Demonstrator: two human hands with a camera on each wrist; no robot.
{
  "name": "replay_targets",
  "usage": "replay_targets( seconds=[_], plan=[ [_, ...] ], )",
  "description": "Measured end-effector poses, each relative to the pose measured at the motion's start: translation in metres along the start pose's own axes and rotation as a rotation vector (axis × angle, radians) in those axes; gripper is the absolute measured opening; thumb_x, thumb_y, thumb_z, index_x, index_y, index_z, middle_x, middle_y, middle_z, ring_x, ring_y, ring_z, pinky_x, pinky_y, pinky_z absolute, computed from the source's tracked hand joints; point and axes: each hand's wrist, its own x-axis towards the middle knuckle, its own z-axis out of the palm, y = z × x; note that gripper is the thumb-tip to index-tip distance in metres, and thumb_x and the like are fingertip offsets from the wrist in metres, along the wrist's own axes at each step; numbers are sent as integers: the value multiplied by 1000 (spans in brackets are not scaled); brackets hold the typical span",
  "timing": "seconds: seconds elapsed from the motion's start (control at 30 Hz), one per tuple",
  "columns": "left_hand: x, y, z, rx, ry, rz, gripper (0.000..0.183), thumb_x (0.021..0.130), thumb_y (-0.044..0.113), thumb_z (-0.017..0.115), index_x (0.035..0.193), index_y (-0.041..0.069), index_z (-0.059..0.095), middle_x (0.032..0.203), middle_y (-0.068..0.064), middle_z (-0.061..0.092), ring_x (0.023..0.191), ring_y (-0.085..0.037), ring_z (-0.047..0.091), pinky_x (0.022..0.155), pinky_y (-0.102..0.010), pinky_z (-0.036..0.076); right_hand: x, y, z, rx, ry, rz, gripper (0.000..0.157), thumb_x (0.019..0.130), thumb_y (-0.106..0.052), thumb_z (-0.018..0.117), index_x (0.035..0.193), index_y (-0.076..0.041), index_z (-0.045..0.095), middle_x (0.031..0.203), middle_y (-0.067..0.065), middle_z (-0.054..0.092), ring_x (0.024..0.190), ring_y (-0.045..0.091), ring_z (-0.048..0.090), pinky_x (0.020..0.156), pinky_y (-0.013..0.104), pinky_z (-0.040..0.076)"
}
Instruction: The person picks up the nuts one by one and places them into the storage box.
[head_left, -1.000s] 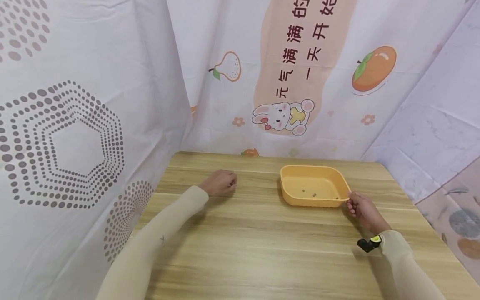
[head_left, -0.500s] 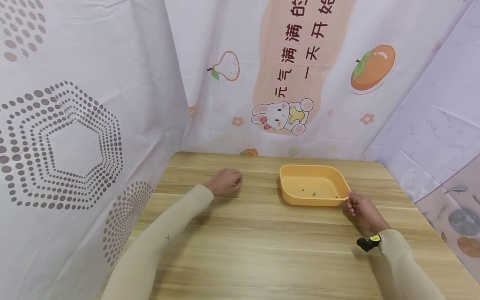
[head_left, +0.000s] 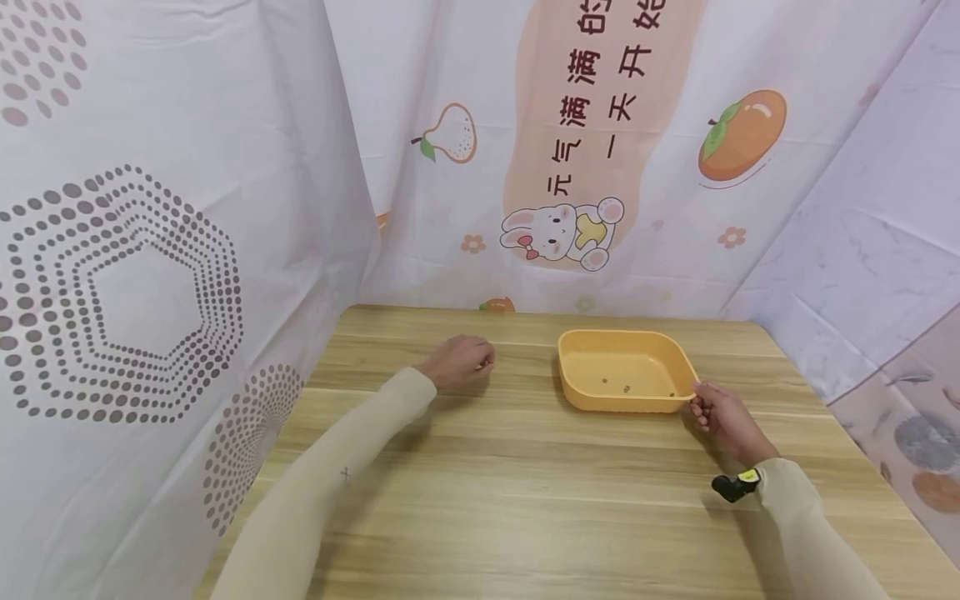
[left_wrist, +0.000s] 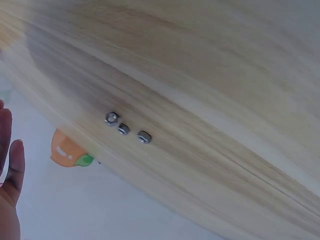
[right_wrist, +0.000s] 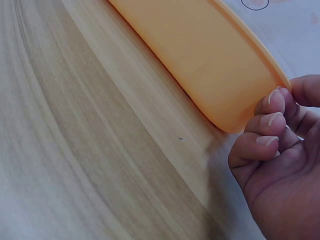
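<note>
My right hand [head_left: 727, 423] pinches the right front corner of the orange-yellow tray [head_left: 626, 406] between thumb and fingers. In the right wrist view the other fingers [right_wrist: 252, 147] curl beneath its rim. A few small dark pieces [head_left: 627, 389], too small to identify, lie inside. Left of the tray, my left hand [head_left: 461, 362] hovers low over the table with its fingers bent; whether they hold something is hidden. Three metal hex nuts, a left one [left_wrist: 111, 118], a middle one [left_wrist: 123, 129] and a right one [left_wrist: 144, 137], lie on the wood in the left wrist view.
The wooden table [head_left: 525, 492] runs back to a white printed curtain [head_left: 450, 217]. Another curtain [head_left: 300, 192] hangs along the left side. A black strap piece [head_left: 735, 486] sits at the right wrist.
My left hand has moved to the right, closer to the tray. The right hand keeps its grip on the corner, and the tray stays in place on the table.
</note>
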Motion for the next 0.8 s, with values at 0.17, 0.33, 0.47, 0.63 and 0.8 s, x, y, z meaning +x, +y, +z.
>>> replay_targets(
  seconds=[0.17, 0.33, 0.47, 0.63, 0.8],
  plan=[
    [5, 4, 1, -8, 25, 38, 7, 90, 14, 60, 87, 12, 66, 81, 4, 62, 68, -6, 54, 64, -22, 47, 0, 0, 0, 1, -6, 0, 30, 104, -26, 37, 86, -5, 48, 69, -1, 51, 55, 9, 44, 49, 23, 40],
    [11, 7, 1, -13, 60, 74, 6, 89, 12, 62, 84, 12, 66, 79, 3, 61, 66, -6, 54, 62, -22, 46, 0, 0, 0, 26, -9, -3, 30, 104, -25, 37, 83, -6, 47, 69, -1, 52, 55, 9, 45, 49, 22, 40],
    [16, 10, 2, 8, 39, 70, 7, 90, 15, 59, 85, 14, 64, 79, 6, 60, 66, -4, 52, 62, -21, 45, -1, 0, 0, 29, -11, 1, 30, 104, -26, 37, 83, -8, 47, 70, -2, 52, 55, 8, 45, 49, 22, 40],
    [23, 14, 2, 7, 26, 83, 8, 91, 15, 58, 85, 15, 64, 80, 6, 61, 67, -3, 52, 62, -20, 45, -1, -2, 1, 27, -14, 12, 29, 104, -28, 38, 84, -9, 48, 70, -2, 52, 56, 8, 44, 50, 22, 40],
    [27, 18, 3, 2, 35, 113, 8, 90, 14, 59, 83, 15, 63, 80, 5, 61, 69, -4, 54, 63, -20, 46, -2, -5, 3, 35, -25, 17, 29, 104, -26, 36, 83, -9, 47, 69, -1, 52, 56, 9, 45, 50, 22, 40]
  ],
)
